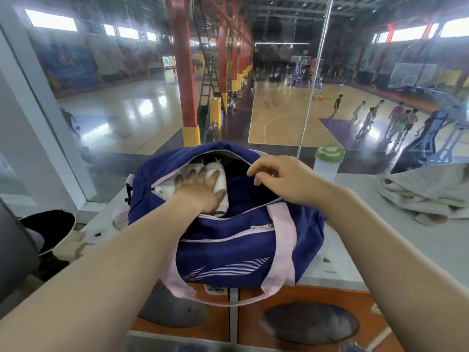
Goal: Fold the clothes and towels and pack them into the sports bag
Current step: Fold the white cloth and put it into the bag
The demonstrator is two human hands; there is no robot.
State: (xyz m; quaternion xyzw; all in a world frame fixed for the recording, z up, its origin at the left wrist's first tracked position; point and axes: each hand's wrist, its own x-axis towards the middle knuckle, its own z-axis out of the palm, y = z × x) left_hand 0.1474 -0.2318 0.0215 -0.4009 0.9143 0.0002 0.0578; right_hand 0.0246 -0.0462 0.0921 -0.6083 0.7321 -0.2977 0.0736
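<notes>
Left hand, fingers spread, pressed white towel into navy sports bag on desk; right hand pinched zipper edge open; grey garment, apparently unfolded, remained.

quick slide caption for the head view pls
Left hand presses a white towel into the open sports bag; right hand holds its opening.
</notes>
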